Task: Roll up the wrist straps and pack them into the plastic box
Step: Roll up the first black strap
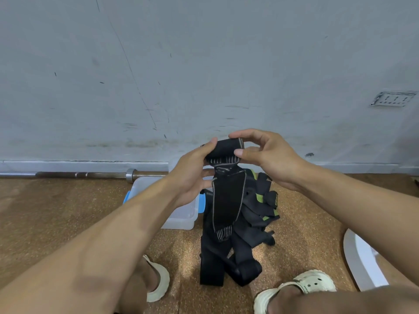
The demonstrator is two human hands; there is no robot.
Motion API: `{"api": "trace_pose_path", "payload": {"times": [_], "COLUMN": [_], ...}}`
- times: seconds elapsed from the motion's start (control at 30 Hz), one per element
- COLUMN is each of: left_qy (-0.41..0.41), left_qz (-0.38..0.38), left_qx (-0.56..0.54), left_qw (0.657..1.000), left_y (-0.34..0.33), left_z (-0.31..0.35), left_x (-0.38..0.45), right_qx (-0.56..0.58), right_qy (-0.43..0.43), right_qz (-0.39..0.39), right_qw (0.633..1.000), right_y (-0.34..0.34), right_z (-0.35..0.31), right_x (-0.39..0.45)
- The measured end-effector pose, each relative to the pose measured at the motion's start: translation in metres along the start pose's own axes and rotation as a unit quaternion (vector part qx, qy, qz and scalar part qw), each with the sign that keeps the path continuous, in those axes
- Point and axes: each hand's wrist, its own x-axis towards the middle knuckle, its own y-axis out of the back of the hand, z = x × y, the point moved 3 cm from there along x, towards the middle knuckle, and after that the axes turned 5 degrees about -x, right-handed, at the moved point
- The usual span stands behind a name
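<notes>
I am gripping a half-rolled strap (227, 196) in my left hand (192, 175) and right hand (265, 157), more straps (258, 214) waiting at 5 o'clock of the box (181, 214).

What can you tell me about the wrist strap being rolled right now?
The wrist strap is black woven fabric with thin grey edge lines and grey stripes at its lower end. Its top is wound into a partial roll, held in the air between the left hand and the right hand, whose fingers and thumbs curl round the roll's ends. The unrolled tail hangs straight down in front of the pile of straps on the floor.
</notes>
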Motion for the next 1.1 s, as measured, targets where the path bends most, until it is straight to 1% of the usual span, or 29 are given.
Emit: {"api": "trace_pose_path", "payload": {"times": [0.07, 0.13, 0.3, 0.37, 0.43, 0.57, 0.7, 0.9, 1.0, 1.1], "left_qy": [0.006, -0.006, -0.033, -0.042, -0.043, -0.040, -0.012, 0.019, 0.014, -0.006], "left_qz": [-0.004, 0.001, -0.003, -0.006, -0.016, -0.024, -0.043, -0.057, -0.039, -0.014], "left_qx": [-0.005, -0.014, -0.007, -0.003, -0.007, -0.024, -0.038, -0.005, -0.002, -0.006], "left_qw": [1.000, 1.000, 0.999, 0.999, 0.999, 0.999, 0.998, 0.998, 0.999, 1.000], "left_y": [0.000, 0.000, 0.002, 0.004, 0.007, 0.004, -0.006, -0.008, -0.006, -0.001], "left_z": [-0.001, -0.001, 0.001, 0.001, 0.000, -0.001, -0.005, -0.011, -0.012, -0.012], "left_x": [0.000, 0.001, 0.001, 0.001, 0.002, 0.000, -0.003, -0.001, 0.003, 0.008], "right_qx": [-0.023, -0.017, 0.095, 0.105, 0.103, 0.110, 0.057, 0.033, 0.028, 0.052], "right_qy": [0.004, -0.005, -0.057, -0.072, -0.065, -0.035, 0.017, 0.062, 0.065, 0.030], "right_qz": [-0.002, -0.009, -0.013, -0.036, -0.056, -0.010, 0.026, 0.029, 0.023, 0.005], "right_qw": [1.000, 1.000, 0.994, 0.991, 0.991, 0.993, 0.998, 0.997, 0.997, 0.998], "right_y": [0.003, 0.005, 0.001, -0.004, -0.008, -0.004, 0.002, 0.009, 0.010, 0.008], "right_z": [-0.003, -0.001, 0.014, 0.019, 0.023, 0.029, 0.027, 0.030, 0.034, 0.039], "right_x": [-0.004, -0.006, -0.004, -0.005, -0.006, -0.007, -0.010, -0.012, -0.014, -0.014]}}
